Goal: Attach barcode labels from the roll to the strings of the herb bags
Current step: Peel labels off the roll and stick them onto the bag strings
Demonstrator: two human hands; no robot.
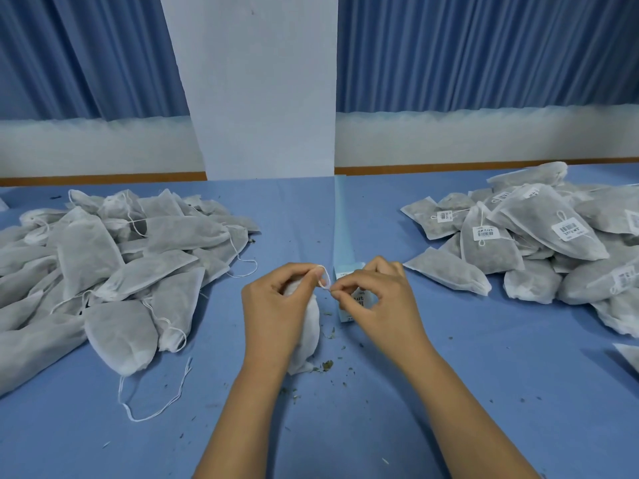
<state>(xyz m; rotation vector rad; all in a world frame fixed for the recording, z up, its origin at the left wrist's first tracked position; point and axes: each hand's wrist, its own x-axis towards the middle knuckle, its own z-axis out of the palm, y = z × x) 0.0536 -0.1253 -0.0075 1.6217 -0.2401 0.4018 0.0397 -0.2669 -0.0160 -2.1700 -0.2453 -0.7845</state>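
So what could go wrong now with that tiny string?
1. The string loop is thin, and the left hand and right hand only pinch it. It might slip free.
2. Herb crumbs lie beside the bag. Some could stick to a sticker from the label strip.
3. The unlabelled pile is close, so this bag could get mixed back in.
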